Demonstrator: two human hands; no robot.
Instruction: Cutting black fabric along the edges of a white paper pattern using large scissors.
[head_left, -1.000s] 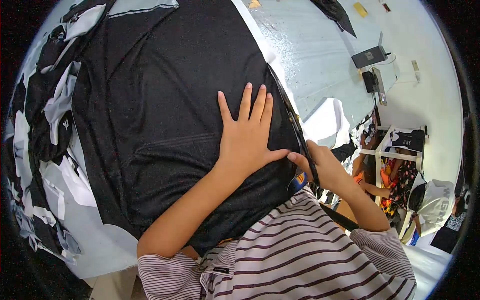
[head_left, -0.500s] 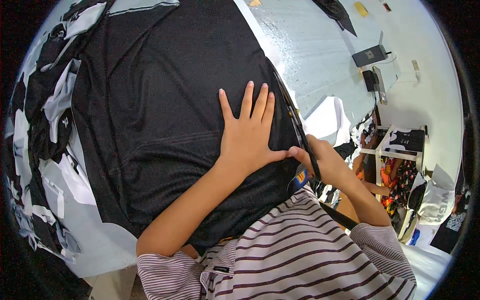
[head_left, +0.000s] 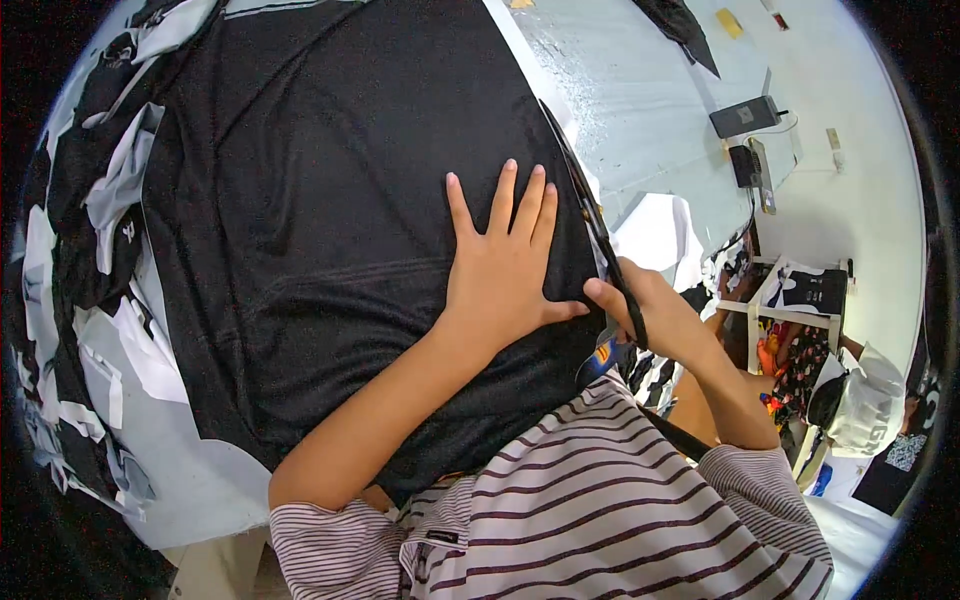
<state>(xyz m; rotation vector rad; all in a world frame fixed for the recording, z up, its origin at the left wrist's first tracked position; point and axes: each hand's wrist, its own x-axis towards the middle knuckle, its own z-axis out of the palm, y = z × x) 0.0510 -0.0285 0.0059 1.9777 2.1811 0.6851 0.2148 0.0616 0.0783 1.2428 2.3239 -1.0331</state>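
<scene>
A wide sheet of black cloth [head_left: 370,140] lies over most of the table in front of me, with soft creases toward my body. My left hand [head_left: 505,275] rests flat on it, fingers spread and pointing away from me. To its right, my right hand [head_left: 655,310] grips a pair of long dark scissors [head_left: 598,220] by the handles. The blades lie along the cloth's right edge and point to the far side. They look almost closed, but the exact gap is too fine to tell. Both thumbs are close together near the handles.
Black, white and grey fabric scraps [head_left: 125,190] are heaped along the left. White pieces [head_left: 660,235] lie right of the scissors on the pale table [head_left: 620,100]. Farther right are a dark box-shaped device [head_left: 743,117] with a cable and a white rack [head_left: 790,285]. Another person's arm [head_left: 755,385] shows beside it.
The scissors have slid slightly forward along the cloth's edge with my right hand. My thumbs, touching before, are now a little apart. The left hand stays flat, shifted marginally right.
</scene>
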